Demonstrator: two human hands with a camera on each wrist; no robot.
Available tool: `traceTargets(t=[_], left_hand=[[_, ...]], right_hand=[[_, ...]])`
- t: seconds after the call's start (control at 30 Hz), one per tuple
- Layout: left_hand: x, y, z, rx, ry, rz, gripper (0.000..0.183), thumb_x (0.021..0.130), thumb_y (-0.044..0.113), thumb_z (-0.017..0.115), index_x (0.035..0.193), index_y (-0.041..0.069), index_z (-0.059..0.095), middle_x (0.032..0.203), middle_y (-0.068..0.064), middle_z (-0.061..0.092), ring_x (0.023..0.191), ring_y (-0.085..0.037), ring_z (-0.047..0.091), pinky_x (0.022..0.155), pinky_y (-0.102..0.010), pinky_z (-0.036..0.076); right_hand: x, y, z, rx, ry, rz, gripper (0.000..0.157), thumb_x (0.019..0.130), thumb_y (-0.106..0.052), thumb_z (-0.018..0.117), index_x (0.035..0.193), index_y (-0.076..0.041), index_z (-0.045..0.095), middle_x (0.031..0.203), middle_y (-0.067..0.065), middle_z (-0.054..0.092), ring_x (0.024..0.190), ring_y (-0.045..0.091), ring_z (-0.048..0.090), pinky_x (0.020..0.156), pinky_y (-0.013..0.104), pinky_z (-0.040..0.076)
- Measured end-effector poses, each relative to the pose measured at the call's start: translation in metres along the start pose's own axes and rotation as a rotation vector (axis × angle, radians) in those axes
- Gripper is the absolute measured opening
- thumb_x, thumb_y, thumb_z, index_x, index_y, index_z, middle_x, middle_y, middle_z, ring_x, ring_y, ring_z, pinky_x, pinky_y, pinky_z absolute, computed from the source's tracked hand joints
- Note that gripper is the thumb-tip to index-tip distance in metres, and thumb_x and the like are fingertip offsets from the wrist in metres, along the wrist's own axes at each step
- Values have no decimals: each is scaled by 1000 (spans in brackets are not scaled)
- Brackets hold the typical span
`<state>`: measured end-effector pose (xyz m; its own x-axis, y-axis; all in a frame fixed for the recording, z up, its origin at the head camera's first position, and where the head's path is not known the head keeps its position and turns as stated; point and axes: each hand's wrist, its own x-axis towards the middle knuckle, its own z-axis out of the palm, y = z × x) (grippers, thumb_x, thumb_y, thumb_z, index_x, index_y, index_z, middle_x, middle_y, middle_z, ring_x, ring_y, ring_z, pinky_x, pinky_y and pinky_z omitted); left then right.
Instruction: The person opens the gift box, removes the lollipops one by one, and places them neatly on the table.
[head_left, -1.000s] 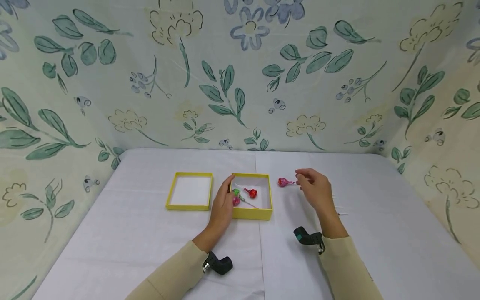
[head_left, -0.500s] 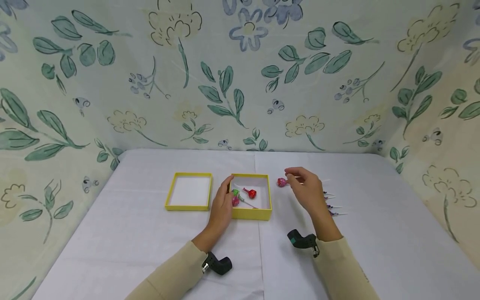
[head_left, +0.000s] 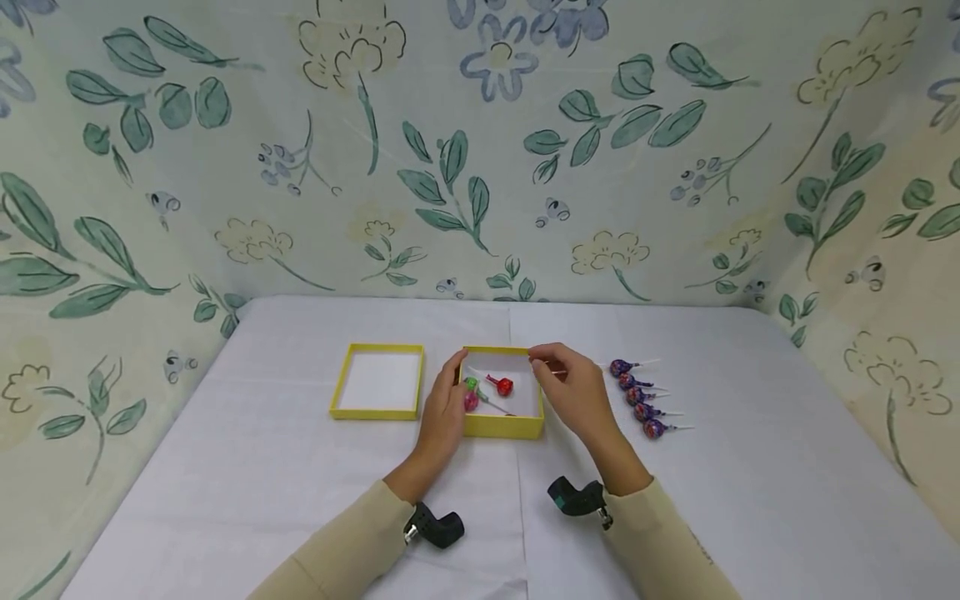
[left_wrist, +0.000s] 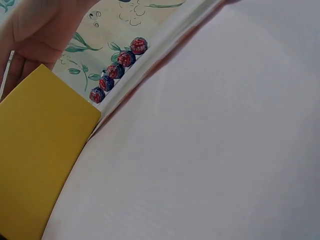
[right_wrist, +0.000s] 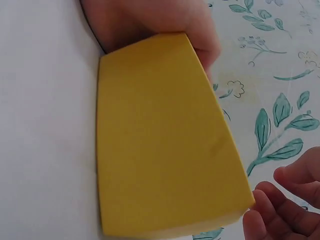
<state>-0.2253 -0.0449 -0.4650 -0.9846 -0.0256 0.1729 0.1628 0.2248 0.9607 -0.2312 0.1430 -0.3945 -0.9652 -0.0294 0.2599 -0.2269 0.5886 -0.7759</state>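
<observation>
My left hand [head_left: 442, 412] holds the left side of an open yellow box [head_left: 504, 427], which stands on the white cloth. Inside lie a red lollipop [head_left: 505, 387], a green one [head_left: 471, 383] and a pink one [head_left: 471, 402]. Over the box's right rim, my right hand [head_left: 576, 392] pinches a pink lollipop [head_left: 557, 366], mostly hidden by its fingers. In the right wrist view the fingertips [right_wrist: 265, 200] show beside the box corner, but the sweet does not. The left wrist view shows the box's yellow wall [left_wrist: 45, 155] with the right hand [left_wrist: 45, 30] beyond.
A yellow-rimmed lid [head_left: 377, 416] with a white inside lies left of the box. To the right, several purple-wrapped lollipops [head_left: 655, 429] form a slanting row, sticks pointing right. Floral cloth [head_left: 450, 167] hangs behind the table.
My right hand has carried the pink lollipop leftward from the table to the box's right rim, uncovering the purple row. The left hand and box have stayed put.
</observation>
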Motion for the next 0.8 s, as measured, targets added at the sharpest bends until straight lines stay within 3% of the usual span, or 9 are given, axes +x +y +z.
traceTargets(t=[0.13, 0.33, 0.6, 0.8], left_hand=[[0, 1, 0, 6, -2, -18, 49, 101, 16, 33, 147, 33, 35, 153, 15, 31, 141, -8, 27, 116, -38, 23], [1, 2, -1, 5, -4, 8, 48, 101, 16, 33, 147, 31, 36, 152, 15, 32, 141, -8, 27, 116, -39, 23], [2, 1, -1, 11, 0, 24, 48, 101, 15, 32, 146, 29, 37, 151, 14, 33, 140, -7, 27, 116, -37, 24], [1, 0, -1, 14, -4, 31, 48, 100, 15, 32, 147, 26, 37, 151, 13, 34, 140, -7, 28, 116, -36, 24]], right_hand=[[-5, -5, 11, 4, -21, -62, 18, 94, -16, 61, 109, -11, 69, 102, -1, 69, 90, 13, 61, 83, 31, 55], [-10, -12, 24, 44, -45, -156, 18, 91, -11, 64, 107, -9, 70, 102, 4, 70, 88, 11, 63, 82, 29, 56], [-13, -12, 36, 51, -69, -208, 17, 88, -9, 68, 105, -11, 70, 97, -3, 68, 87, 8, 63, 80, 26, 56], [-16, -13, 39, 47, -79, -200, 18, 86, -10, 70, 105, -10, 70, 96, -2, 69, 85, 9, 63, 79, 27, 56]])
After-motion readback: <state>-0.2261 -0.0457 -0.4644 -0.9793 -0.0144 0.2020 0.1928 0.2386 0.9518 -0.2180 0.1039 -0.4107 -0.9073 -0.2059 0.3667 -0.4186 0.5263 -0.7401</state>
